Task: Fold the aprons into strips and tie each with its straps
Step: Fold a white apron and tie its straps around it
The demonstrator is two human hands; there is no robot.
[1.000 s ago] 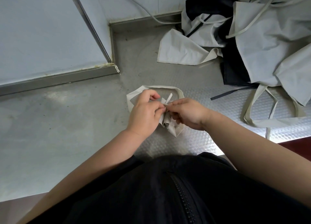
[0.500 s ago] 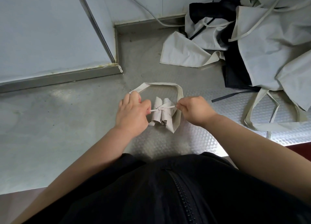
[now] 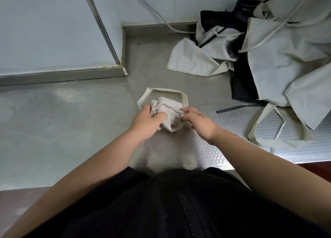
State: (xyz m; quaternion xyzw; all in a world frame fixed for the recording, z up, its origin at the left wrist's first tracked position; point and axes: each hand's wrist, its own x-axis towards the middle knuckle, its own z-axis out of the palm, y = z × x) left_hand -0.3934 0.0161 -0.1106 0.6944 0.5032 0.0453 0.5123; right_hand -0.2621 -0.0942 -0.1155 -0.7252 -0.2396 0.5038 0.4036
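Shiny metal counter (image 3: 71, 130) fills the view, with a pale wall behind it. Near the middle sits the folded apron (image 3: 170, 107), a small cream bundle with its neck loop (image 3: 185, 99) lying round it. A moment ago both hands were pulling the strap ends apart to make the knot tight. Now they have come back in. The left hand (image 3: 146, 120) curls round the bundle's left side and holds it. The right hand (image 3: 200, 123) touches the right side with its fingertips, but it is too blurry to tell if they pinch a strap. I think this bundle is nearly tied. The pile of loose aprons (image 3: 286, 62) on the right is not folded yet.
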